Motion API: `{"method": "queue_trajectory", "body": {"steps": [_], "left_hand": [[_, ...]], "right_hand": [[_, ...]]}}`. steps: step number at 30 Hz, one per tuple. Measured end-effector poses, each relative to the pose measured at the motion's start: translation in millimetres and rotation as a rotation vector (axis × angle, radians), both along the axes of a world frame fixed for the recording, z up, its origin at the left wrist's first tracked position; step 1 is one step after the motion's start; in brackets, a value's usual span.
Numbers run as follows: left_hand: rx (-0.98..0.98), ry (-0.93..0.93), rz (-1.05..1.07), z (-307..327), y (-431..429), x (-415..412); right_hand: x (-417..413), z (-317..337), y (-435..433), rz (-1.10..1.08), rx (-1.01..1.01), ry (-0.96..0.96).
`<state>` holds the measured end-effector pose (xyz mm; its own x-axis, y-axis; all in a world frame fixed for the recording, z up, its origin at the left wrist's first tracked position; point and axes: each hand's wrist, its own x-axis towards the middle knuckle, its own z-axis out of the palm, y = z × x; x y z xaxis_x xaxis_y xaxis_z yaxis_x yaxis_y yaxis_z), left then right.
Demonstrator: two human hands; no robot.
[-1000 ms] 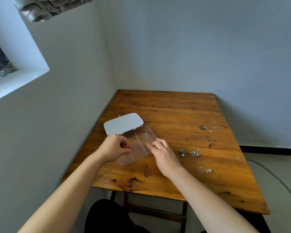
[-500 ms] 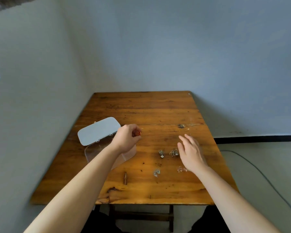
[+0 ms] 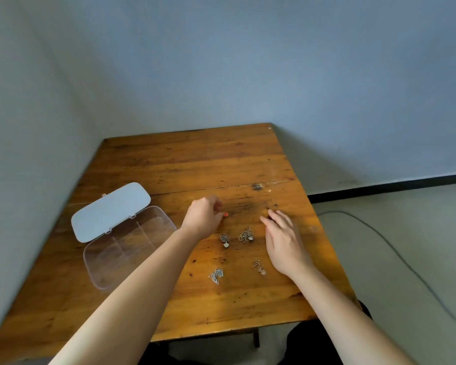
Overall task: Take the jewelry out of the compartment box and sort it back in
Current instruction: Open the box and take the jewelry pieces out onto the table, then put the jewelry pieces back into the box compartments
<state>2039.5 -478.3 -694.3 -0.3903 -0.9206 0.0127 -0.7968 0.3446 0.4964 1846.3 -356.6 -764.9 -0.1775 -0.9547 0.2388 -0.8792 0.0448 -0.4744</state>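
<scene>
The left hand [image 3: 204, 216] reaches out over the middle of the wooden counter [image 3: 195, 159], its fingers curled in a tight grip with a small red piece [image 3: 225, 214] pinched at the fingertips, low over the wood; whether the piece touches the surface cannot be told. The right hand [image 3: 284, 239] lies flat and palm down to the right, fingers spread and loose, its grip open and holding nothing, hovering over or resting on the counter.

Between and below the two hands, four small silver heaps of jewelry lie on the wood: a pendant [image 3: 224, 239] just below the left hand, a tangled chain [image 3: 246, 235] beside it, another chain [image 3: 216, 275] nearer the front edge, and a small pair of pieces [image 3: 259, 267] close to the right wrist.

The clear compartment box [image 3: 127, 246] sits at the left side of the counter, apart from both hands, with its white lid [image 3: 111, 210] swung open behind it. Its compartments look empty.

A cable [image 3: 395, 248] runs across the floor on the right.
</scene>
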Motion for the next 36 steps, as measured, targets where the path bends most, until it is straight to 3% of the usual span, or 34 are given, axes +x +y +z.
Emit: {"method": "queue_trajectory", "body": {"steps": [4, 9, 14, 20, 26, 31, 36], "left_hand": [[-0.07, 0.003, -0.009, -1, 17, 15], [-0.184, 0.141, 0.002, -14, 70, 40], [-0.184, 0.191, 0.013, -32, 112, 54], [-0.161, 0.162, -0.047, -35, 131, 66], [-0.26, 0.111, -0.11, -36, 140, 64], [-0.256, 0.165, -0.109, -36, 143, 64], [-0.267, 0.119, -0.094, -35, 144, 58]], "right_hand": [[1, 2, 1, -0.013, -0.033, -0.023], [3, 7, 6, -0.023, -0.101, -0.082], [8, 15, 16, -0.028, -0.148, -0.12], [16, 16, 45, -0.055, -0.074, -0.348], [22, 7, 65, 0.04, -0.057, -0.031], [24, 10, 65, 0.051, -0.104, -0.194], [24, 12, 66, 0.062, -0.064, -0.185]]}}
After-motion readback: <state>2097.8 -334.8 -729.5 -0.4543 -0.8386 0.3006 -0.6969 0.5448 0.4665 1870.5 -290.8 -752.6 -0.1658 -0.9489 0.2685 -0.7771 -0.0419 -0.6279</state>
